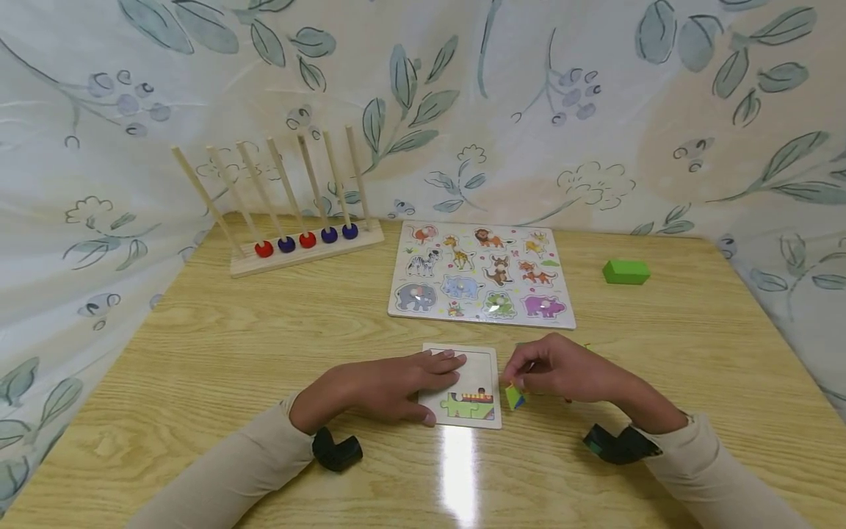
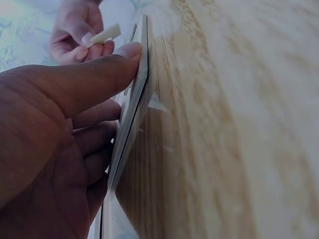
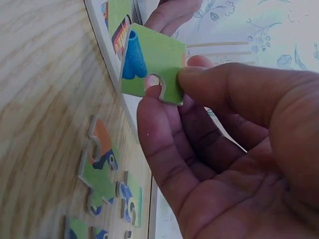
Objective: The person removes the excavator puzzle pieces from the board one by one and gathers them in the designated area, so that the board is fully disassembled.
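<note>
My left hand (image 1: pixel 413 383) lies with extended fingers across a small square puzzle board (image 1: pixel 494 367), its thumb at the near edge. Joined green pieces (image 1: pixel 456 405) fill the lower part of that board. Just off the board's right edge, my right hand (image 1: pixel 562 371) pinches a green puzzle piece (image 3: pixel 157 55) between thumb and fingers. A blue shape is printed on the piece, and a round notch is cut in one side. In the left wrist view the left thumb (image 2: pixel 107 72) presses on the board's rim (image 2: pixel 142 64).
Several loose puzzle pieces (image 3: pixel 99 174) lie on the table under the right hand. Behind the board is an animal peg puzzle (image 1: pixel 482 272). A wooden peg stand (image 1: pixel 311 253) with red and blue beads stands back left; a green block (image 1: pixel 626 272) sits right.
</note>
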{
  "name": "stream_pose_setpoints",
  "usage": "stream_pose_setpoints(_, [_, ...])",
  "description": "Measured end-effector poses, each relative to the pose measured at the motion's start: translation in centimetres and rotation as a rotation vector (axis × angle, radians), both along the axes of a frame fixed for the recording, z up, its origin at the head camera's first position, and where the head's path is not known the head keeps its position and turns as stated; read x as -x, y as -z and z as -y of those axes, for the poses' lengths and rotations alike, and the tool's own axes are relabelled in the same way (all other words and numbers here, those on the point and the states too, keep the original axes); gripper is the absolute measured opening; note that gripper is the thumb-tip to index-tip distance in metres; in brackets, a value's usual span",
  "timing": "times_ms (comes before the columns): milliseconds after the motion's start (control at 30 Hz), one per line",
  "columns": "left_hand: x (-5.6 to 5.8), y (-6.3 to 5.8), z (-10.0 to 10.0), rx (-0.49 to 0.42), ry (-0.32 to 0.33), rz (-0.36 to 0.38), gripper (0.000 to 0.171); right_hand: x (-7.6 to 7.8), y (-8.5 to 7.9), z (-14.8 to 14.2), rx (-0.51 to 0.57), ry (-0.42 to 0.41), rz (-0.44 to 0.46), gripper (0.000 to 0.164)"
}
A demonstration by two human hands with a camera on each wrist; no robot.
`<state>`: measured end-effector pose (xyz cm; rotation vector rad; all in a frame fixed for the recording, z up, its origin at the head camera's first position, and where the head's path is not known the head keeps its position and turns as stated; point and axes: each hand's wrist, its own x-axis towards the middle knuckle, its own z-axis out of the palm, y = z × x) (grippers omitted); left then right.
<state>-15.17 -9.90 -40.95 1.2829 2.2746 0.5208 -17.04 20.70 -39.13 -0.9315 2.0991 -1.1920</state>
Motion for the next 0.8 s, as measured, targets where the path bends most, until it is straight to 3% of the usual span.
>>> stream_pose_setpoints(367, [-0.7, -0.2, -0.4, 0.032, -0.026, 0.006, 0.069, -0.4, 0.3, -1.1, -0.002, 0.014, -0.001, 0.011])
stream_pose_setpoints(800, [-0.4, -0.2, -0.3, 0.026, -0.022, -0.011, 0.069, -0.6, 0.2, -2.5, -0.022, 0.001, 0.025, 0.008])
